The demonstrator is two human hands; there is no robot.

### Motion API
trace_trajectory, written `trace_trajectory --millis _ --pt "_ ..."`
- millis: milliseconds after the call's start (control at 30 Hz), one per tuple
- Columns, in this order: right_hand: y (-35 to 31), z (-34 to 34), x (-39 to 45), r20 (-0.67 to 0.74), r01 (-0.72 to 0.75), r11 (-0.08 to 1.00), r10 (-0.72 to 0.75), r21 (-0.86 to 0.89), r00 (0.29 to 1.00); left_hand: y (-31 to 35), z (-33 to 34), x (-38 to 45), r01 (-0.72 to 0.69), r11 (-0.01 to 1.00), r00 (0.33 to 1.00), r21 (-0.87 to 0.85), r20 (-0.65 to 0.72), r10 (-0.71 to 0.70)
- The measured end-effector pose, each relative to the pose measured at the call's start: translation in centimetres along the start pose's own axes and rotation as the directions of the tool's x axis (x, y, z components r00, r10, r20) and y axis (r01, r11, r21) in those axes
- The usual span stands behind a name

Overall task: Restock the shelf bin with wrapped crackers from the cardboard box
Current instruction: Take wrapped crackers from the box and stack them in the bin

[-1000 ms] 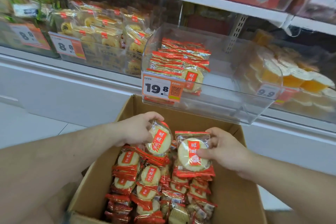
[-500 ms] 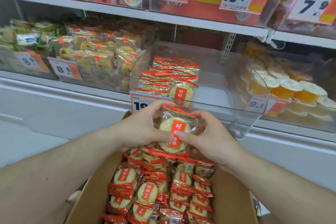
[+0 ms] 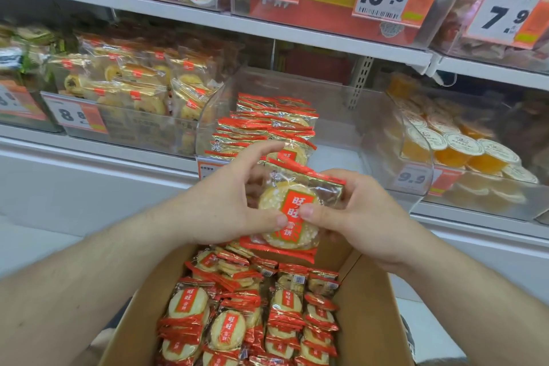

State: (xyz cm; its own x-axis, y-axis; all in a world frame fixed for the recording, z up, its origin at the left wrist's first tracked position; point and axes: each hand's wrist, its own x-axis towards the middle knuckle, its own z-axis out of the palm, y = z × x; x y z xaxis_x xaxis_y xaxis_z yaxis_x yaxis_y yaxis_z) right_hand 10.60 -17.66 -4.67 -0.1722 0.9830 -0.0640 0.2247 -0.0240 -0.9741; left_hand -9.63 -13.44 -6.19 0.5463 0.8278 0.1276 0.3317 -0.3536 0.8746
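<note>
At far left on the middle shelf (image 3: 89,142), a clear bin holds glossy gold-foil pastry packs (image 3: 130,83) behind an 8.8 price tag (image 3: 72,114). The left hand (image 3: 225,202) comes next, its thumb and curled fingers pinching the left edge of a wrapped cracker pack (image 3: 292,211) while the index finger lifts above the pack's top seam. The pack is a crinkly transparent film sleeve with red crimped ends and a red label strip down its middle, enclosing a pale, round, bumpy cracker disc. It faces the camera, its long axis running from the upper red seam down to the lower one, tilted a little so the top leans right. The right hand (image 3: 356,217) grips the pack's right side, thumb pressed on the label, fingers curled behind. The pack is held above the far end of the brown cardboard box (image 3: 368,321), just in front of the clear, curved-front plastic shelf bin (image 3: 371,116), where matching packs (image 3: 267,125) lie stacked flat on its left half. More packs (image 3: 246,315) stand in rows inside the box. Further right, a neighbouring bin holds orange jelly cups (image 3: 463,148) with round white lids.
</note>
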Motion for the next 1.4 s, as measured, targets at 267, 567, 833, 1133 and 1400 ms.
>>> trace_trajectory --millis 267,567,833,1133,1400 --pt "-4.4 -4.6 4.8 -0.287 0.138 0.986 -0.158 -0.088 0.945 -1.5 -1.9 0.8 0.016 0.963 0.755 0.27 -0.634 0.166" --pt "-0.8 -3.4 10.8 -0.179 -0.202 0.845 0.129 -0.494 0.975 -4.0 -0.9 1.5 0.202 0.963 0.777 0.18 -0.628 -0.045" --pt "-1.4 -0.8 11.4 -0.246 -0.23 0.557 0.049 -0.798 0.968 -4.2 -0.3 1.3 0.158 0.977 0.787 0.145 -0.616 -0.036" --pt "-0.7 -0.4 13.1 -0.295 -0.363 0.666 0.218 -0.652 0.93 -4.2 -0.1 1.1 0.158 0.974 0.781 0.164 -0.624 -0.022" --pt "-2.4 -1.0 10.8 -0.248 -0.379 0.799 0.293 -0.466 0.923 -3.9 1.3 0.7 0.195 0.845 0.762 0.498 -0.619 0.189"
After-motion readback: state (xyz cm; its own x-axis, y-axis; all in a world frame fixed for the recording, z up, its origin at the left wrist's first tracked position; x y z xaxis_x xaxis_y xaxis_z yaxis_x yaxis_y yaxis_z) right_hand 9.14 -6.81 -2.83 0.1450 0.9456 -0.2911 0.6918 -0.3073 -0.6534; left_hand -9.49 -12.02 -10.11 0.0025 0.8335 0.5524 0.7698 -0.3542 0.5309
